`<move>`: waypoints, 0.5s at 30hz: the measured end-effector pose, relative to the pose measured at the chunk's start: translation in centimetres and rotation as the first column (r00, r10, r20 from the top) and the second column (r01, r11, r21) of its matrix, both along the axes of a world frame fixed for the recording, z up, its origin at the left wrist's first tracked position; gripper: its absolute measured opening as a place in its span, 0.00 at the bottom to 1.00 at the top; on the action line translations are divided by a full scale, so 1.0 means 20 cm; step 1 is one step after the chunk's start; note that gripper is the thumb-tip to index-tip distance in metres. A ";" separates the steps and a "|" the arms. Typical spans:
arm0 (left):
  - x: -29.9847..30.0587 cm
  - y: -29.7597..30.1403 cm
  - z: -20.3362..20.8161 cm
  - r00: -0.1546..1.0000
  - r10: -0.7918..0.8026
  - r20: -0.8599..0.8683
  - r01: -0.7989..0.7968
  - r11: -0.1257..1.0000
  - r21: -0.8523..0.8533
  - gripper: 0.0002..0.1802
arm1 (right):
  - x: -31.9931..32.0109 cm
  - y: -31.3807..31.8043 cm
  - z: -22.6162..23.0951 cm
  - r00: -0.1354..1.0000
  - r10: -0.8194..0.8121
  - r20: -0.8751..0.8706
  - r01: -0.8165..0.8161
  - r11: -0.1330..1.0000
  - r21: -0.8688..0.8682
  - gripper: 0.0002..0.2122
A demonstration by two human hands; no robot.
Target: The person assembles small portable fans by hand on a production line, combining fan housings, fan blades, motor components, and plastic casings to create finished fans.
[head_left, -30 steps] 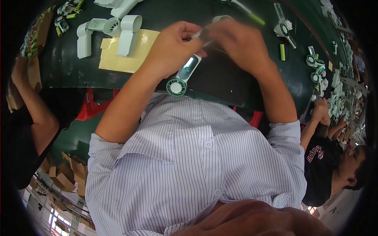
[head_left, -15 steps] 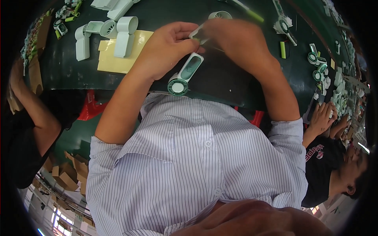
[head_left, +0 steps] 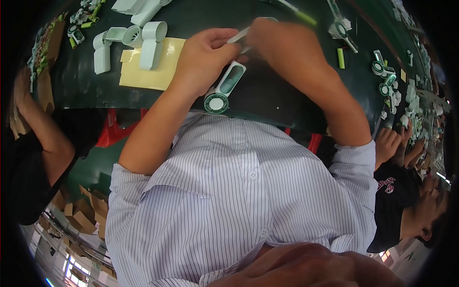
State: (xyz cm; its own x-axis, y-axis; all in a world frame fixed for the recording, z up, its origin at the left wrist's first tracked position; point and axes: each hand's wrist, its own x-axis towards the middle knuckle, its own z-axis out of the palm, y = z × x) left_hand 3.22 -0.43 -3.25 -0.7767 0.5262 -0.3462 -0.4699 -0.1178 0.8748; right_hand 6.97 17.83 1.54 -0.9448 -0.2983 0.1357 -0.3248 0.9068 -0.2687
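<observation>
Head view: the left hand [head_left: 203, 55] grips a white and green fan shell [head_left: 224, 87] so it keeps steady. Above the shell, the right hand [head_left: 282, 43] pinches a thin white tool [head_left: 237, 36] (tip hidden), beside the yellow pad [head_left: 165, 76].

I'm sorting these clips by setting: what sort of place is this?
Most likely a small-goods assembly line. Both hands work a white-and-green handheld part over a dark green bench, many like parts lie scattered along it, and other workers' arms reach in alongside.
</observation>
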 end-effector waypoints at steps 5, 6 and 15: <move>0.04 0.02 0.02 0.997 0.022 -0.075 -0.028 0.997 -0.069 0.20 | -0.04 -0.05 0.06 0.994 -0.078 0.070 0.076 0.997 0.031 0.07; 0.04 0.02 0.01 0.995 0.031 -0.097 -0.038 0.997 -0.066 0.21 | -0.05 -0.06 0.08 0.993 -0.089 0.084 0.084 0.995 0.059 0.09; 0.05 0.05 0.02 0.983 0.056 -0.175 -0.067 0.996 -0.062 0.20 | 0.00 -0.11 0.14 0.996 -0.080 0.035 0.074 0.986 0.149 0.12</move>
State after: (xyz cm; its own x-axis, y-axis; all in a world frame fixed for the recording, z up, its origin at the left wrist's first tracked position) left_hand 4.25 0.60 -2.86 -0.8581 0.4556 -0.2369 -0.3046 -0.0802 0.9491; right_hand 6.89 15.72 4.29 -0.9695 -0.2384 0.0569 -0.2442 0.9592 -0.1423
